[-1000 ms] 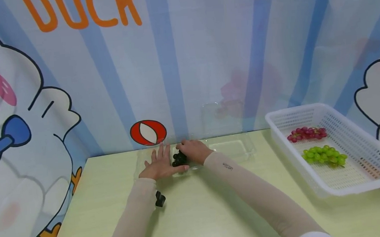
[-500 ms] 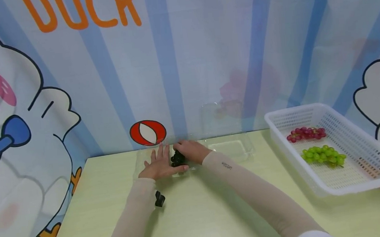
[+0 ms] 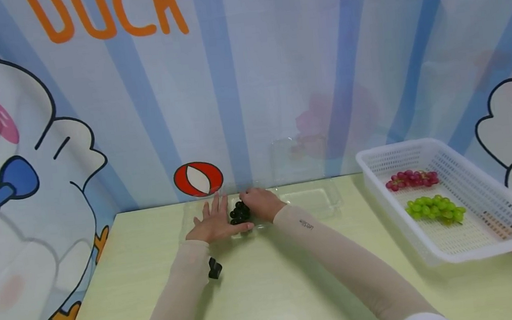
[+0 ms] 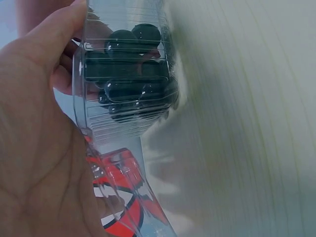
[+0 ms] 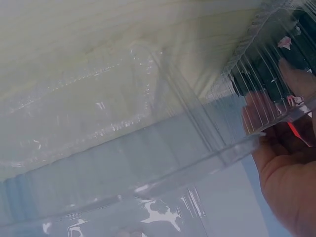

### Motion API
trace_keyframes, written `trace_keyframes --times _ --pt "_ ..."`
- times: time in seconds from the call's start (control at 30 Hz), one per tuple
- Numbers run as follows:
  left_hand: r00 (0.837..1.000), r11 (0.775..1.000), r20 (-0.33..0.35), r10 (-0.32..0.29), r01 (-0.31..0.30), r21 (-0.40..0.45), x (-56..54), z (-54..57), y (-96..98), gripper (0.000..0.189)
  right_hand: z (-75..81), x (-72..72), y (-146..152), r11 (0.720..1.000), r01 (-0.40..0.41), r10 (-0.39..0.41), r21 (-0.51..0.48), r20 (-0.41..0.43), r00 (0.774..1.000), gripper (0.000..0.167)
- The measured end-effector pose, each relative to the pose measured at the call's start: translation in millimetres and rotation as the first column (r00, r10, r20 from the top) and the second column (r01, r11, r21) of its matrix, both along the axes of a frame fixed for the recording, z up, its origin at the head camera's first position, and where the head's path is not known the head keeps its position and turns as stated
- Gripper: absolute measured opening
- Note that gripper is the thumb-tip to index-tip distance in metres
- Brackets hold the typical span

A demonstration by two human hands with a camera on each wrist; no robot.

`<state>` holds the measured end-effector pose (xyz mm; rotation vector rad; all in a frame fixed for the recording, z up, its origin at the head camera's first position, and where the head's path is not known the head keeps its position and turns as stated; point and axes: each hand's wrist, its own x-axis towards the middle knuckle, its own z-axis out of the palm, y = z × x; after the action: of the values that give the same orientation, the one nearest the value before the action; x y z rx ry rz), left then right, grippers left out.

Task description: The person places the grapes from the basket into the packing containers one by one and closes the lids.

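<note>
A bunch of black grapes [image 3: 240, 213] lies in a clear plastic clamshell box [image 4: 129, 84] at the back of the table. In the head view my left hand [image 3: 214, 224] is spread over the box's left side, its thumb stretched along the near side of the grapes. My right hand [image 3: 262, 204] reaches in from the right, fingers curled at the far right end of the bunch and partly hidden. Through the ribbed plastic, the right wrist view shows some fingers of the right hand [image 5: 291, 182] against the dark grapes.
Right of the hands stands another clear box [image 3: 310, 202], its lid [image 3: 299, 159] raised against the printed curtain. Farther right, a white perforated basket [image 3: 429, 254] holds a bunch of red grapes [image 3: 412, 180] and one of green grapes [image 3: 436, 210].
My right hand shifts slightly left, then back right along the black grapes; more of the bunch shows now than half a second ago. My left hand stays in place.
</note>
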<state>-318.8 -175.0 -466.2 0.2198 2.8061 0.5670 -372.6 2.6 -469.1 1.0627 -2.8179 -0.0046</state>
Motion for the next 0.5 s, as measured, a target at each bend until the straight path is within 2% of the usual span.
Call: trace_keyframes --times 0.2,0.5 --pt "1.000 1.000 0.005 -0.010 0.010 -0.002 -0.1 0.7 0.0 0.131 2.2 0.2 2.4 1.000 -0.016 0.016 -0.008 0.037 0.999 0.020" --pt "1.000 1.000 -0.014 -0.018 0.018 0.000 -0.3 -1.8 0.1 0.129 4.6 2.2 5.2 1.000 -0.020 0.021 -0.010 0.044 0.999 0.019"
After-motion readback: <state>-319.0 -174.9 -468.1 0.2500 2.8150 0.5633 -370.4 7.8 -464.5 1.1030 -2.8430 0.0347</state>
